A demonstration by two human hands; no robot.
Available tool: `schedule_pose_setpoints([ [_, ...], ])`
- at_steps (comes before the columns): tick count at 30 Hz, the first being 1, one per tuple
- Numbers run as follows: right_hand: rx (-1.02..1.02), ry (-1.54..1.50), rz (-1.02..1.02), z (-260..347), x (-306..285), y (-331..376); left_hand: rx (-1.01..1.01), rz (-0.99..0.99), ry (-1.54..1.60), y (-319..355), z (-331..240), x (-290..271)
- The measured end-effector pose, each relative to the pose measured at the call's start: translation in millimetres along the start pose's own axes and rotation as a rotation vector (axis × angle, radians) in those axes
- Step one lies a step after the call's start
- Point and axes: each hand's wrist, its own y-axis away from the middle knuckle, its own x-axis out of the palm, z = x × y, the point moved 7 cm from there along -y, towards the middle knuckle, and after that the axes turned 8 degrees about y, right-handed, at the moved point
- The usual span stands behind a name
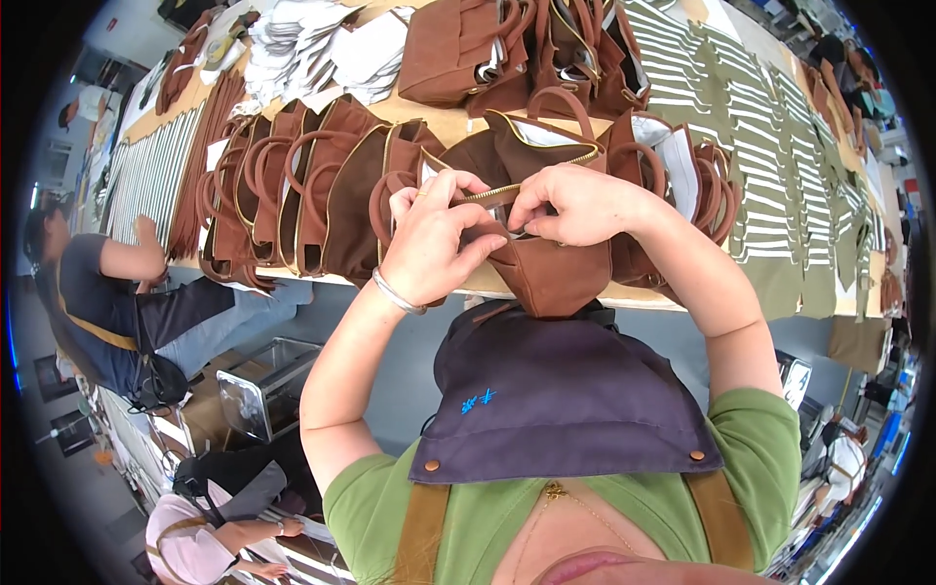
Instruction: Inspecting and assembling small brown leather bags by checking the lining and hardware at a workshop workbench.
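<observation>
A brown handbag (556, 273) stands at the table's front edge before me, its mouth unzipped, with a gold-toothed zip (497, 191) along the rim and a pale lining inside. My left hand (429, 239) is at the left side of the mouth, fingers curled over the zip edge and thumb against the front panel. At the right of the opening, my right hand (585, 205) is closed in a pinch, its fingertips dipping into the mouth; what they pinch is hidden. One round handle (564, 102) rises behind the bag.
More brown handbags (322, 180) stand in a row to the left, others (458, 58) behind. Striped green fabric pieces (770, 127) cover the table's right; white pieces (312, 49) lie at the back left. A co-worker (97, 283) sits at the left, another person (195, 536) lower left.
</observation>
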Motion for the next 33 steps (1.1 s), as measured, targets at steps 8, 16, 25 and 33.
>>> schedule_pose_setpoints([
  [8,-0.014,0.046,0.049,-1.3,3.5,3.2,-0.007,0.028,-0.016,1.6,-6.6,2.6],
  [16,-0.076,0.032,0.018,5.4,2.5,9.0,-0.02,0.001,-0.036,4.4,-8.3,5.7],
  [25,-0.127,0.001,0.026,8.0,2.0,13.4,-0.011,-0.027,-0.049,6.3,-12.1,7.3],
  [33,-0.137,-0.027,0.034,8.1,3.3,14.0,-0.049,-0.021,-0.041,6.9,-9.9,7.8],
])
